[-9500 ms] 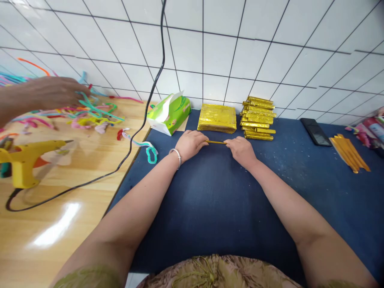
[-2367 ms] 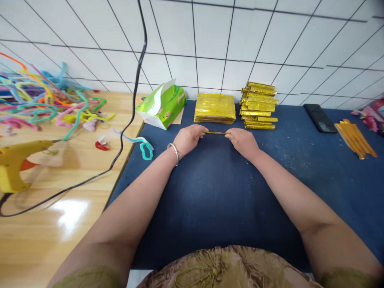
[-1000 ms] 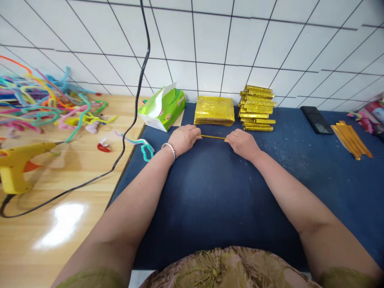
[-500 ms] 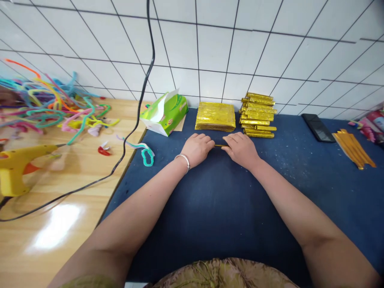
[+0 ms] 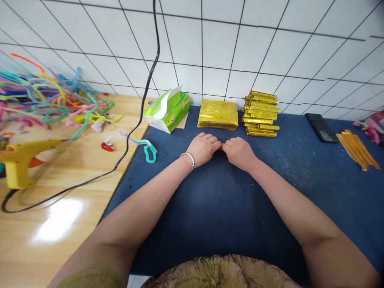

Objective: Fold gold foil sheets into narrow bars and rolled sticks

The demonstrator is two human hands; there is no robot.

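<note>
My left hand, with a silver bangle at its wrist, and my right hand meet on the dark blue tabletop. Fingers of both are curled around a rolled sheet of gold foil paper, which they now hide almost wholly. Just beyond my left hand lies a flat stack of gold foil paper. To its right, behind my right hand, is a pile of gold foil paper rolls.
At left a green tissue box stands by the tiled wall. A yellow glue gun, its black cord and tangled pipe cleaners lie on a wooden surface. Rightward are a phone and a creased gold sheet.
My hands have drawn together, closing the gap where a thin gold roll showed between them. The whole view has shifted slightly.
</note>
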